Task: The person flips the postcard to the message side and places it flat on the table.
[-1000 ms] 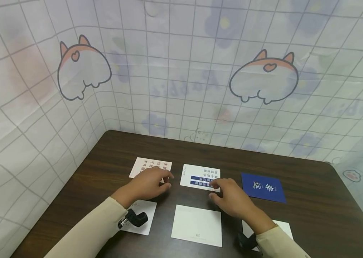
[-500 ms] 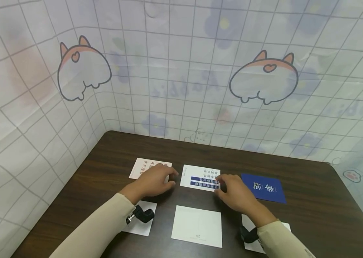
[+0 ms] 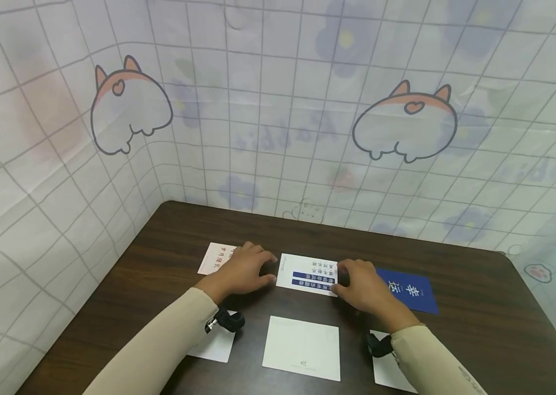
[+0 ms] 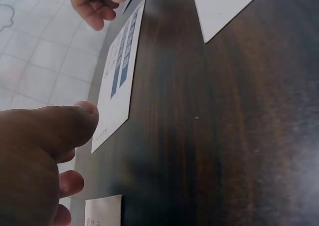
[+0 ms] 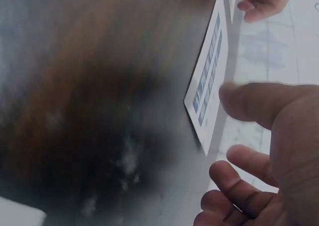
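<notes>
A white card with blue bars of printed characters [image 3: 306, 274] lies flat in the back row's middle. My left hand [image 3: 244, 269] is by its left edge, with thumb and fingers spread apart, partly hiding a pinkish card with red characters [image 3: 215, 259]. At the right edge is my right hand [image 3: 364, 286], its thumb tip close to the card's corner; it covers part of a blue card [image 3: 413, 291]. In the right wrist view, the right fingers [image 5: 232, 183] are bent loosely around nothing. The left wrist view shows the left thumb [image 4: 75, 126] beside the card, gripping nothing.
Nearer to me lies a row of white cards: a middle one [image 3: 301, 348], a left one [image 3: 216, 343] partly under my left forearm, and a right one [image 3: 389, 370] partly under my right sleeve. A patterned curtain [image 3: 258, 109] surrounds the back of the dark wooden table [image 3: 495, 307].
My left hand has moved right and slightly forward, toward the barred card's left edge. My right hand has shifted right, off the card's printed corner to its right edge. The cards have stayed put.
</notes>
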{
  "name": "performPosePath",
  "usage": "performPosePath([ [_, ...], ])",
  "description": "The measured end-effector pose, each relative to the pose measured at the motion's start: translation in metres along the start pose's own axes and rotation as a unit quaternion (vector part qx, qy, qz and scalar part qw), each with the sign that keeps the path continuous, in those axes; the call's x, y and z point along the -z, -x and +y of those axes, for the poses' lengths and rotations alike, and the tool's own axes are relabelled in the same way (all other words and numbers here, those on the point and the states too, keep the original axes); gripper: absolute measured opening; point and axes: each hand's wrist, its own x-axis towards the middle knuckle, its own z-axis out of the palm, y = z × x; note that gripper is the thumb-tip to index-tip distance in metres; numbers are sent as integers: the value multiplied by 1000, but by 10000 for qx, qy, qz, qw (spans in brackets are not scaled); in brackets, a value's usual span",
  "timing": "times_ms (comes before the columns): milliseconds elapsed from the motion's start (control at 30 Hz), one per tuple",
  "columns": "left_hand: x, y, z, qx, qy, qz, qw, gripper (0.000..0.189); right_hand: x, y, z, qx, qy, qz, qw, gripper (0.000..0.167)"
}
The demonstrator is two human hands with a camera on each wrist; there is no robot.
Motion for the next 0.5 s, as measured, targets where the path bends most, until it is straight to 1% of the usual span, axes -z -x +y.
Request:
performPosePath([
  [133, -2, -5, -3, 17, -79, -45, 10000, 48, 0, -7, 6, 7, 10, -94, 10000, 59],
  [267, -4, -10, -6, 87, -151, -138, 9998, 51, -1, -12, 10, 52, -13, -213, 9998, 69],
  [500, -1, -15, -2, 199, 79, -299, 9993, 59, -3, -18, 14, 70, 10, -299, 9995, 83],
])
